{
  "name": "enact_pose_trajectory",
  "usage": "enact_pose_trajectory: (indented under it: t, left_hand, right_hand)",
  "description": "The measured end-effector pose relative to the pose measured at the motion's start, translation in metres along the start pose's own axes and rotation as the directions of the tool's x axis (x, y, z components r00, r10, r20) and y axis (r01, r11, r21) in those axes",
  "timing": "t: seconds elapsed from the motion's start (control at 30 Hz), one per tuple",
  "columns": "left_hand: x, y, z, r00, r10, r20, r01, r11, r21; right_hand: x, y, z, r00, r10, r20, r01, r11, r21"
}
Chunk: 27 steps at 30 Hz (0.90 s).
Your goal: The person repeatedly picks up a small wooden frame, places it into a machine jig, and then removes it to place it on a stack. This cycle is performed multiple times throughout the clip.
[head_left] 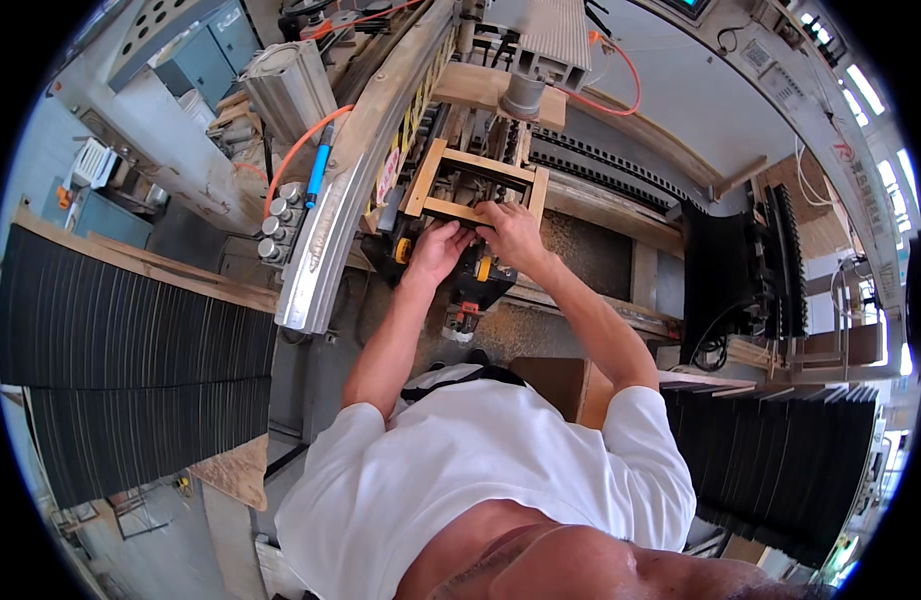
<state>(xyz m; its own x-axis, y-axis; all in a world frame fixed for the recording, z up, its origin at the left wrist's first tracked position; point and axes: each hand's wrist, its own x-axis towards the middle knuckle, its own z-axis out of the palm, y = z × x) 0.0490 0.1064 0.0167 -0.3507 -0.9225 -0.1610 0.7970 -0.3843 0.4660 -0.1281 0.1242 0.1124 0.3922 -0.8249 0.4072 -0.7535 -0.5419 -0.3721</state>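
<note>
A small rectangular wooden frame of pale bars lies on the machine bed in front of me. My right hand is closed at the frame's near bar, thumb and fingers pinched over its right half. Just below that same bar, my left hand has its fingers curled together close to the right fingertips. What the left fingers hold, if anything, is hidden. Yellow knobs sit on the dark machine parts beneath the hands.
Above the frame's far side stands a metal cylinder on a wooden crosspiece. A metal rail with round knobs runs along the left. Stacks of black panels stand at the left and black panels at the right. Sawdust covers the floor below.
</note>
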Motion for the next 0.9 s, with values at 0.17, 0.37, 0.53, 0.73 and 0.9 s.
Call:
enact_pose_trajectory:
  t: [0.17, 0.37, 0.53, 0.73, 0.9]
  left_hand:
    - [-0.015, -0.009, 0.018, 0.979, 0.096, -0.177, -0.085, 0.994, 0.069]
    - [-0.092, -0.026, 0.021, 0.952, 0.118, -0.283, -0.094, 0.991, 0.097]
    - [-0.176, -0.036, 0.020, 0.926, 0.181, -0.330, -0.156, 0.983, 0.100]
    - [-0.244, -0.039, 0.025, 0.848, 0.238, -0.474, -0.228, 0.971, 0.079]
    - [-0.272, -0.031, 0.013, 0.851, 0.225, -0.475, -0.212, 0.974, 0.083]
  right_hand:
    - [0.020, 0.030, -0.009, 0.997, -0.073, 0.027, 0.073, 0.997, -0.017]
    - [0.090, 0.100, 0.015, 0.998, -0.015, 0.054, 0.015, 1.000, 0.010]
    - [0.116, 0.109, 0.026, 0.987, 0.139, 0.076, -0.145, 0.985, 0.089]
    - [0.122, 0.111, 0.040, 0.974, 0.206, 0.096, -0.222, 0.954, 0.201]
    - [0.130, 0.106, 0.051, 0.979, 0.185, 0.089, -0.200, 0.956, 0.214]
